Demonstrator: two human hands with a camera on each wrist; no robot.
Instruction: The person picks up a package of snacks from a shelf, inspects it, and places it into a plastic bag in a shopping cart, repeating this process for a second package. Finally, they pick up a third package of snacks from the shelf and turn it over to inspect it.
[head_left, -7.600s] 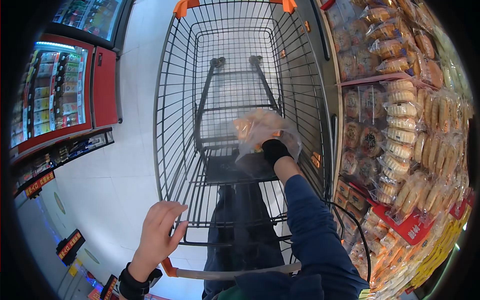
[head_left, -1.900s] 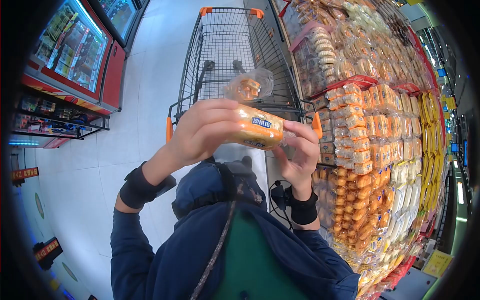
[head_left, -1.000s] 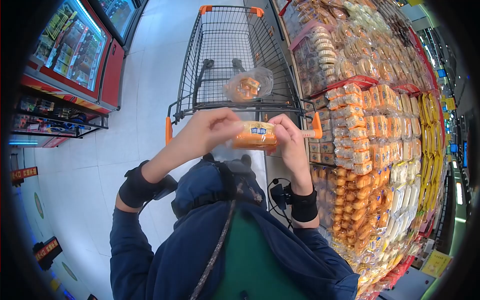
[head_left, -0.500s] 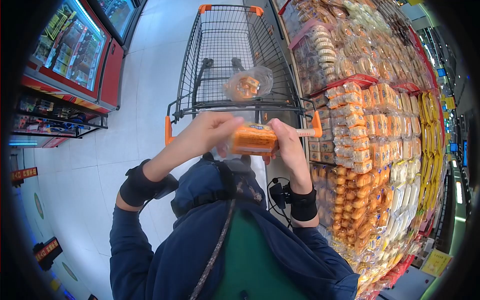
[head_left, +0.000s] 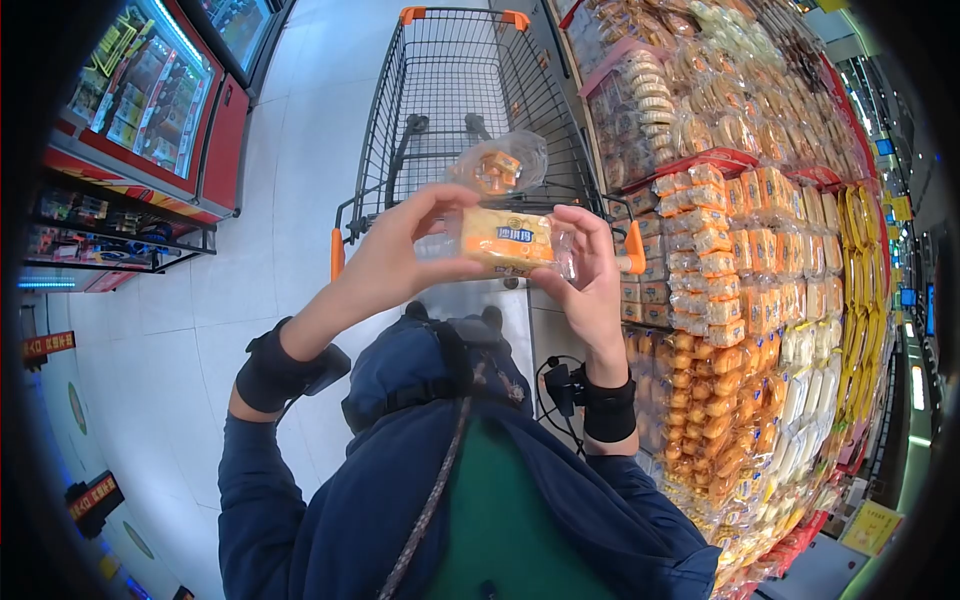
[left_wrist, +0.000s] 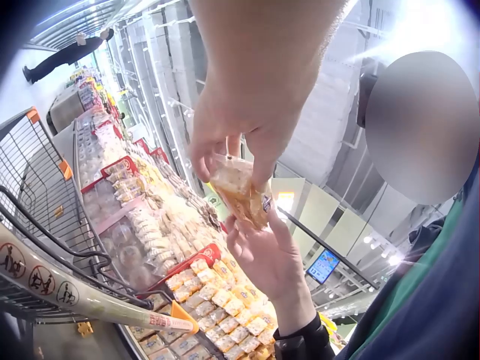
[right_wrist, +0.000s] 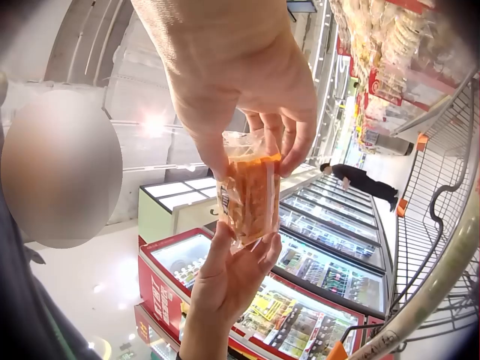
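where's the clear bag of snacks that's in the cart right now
In the head view the clear bag of snacks lies in the shopping cart, just beyond the bread packet held between both hands, left of the bakery shelves.

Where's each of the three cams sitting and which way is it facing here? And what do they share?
Head: on the head, looking down over the chest at both hands, the cart and the shelves.
Left wrist: under the left hand, looking up at the snack packet and ceiling.
Right wrist: under the right hand, looking up towards the freezers.
Shared: all three show the packet held by both hands.
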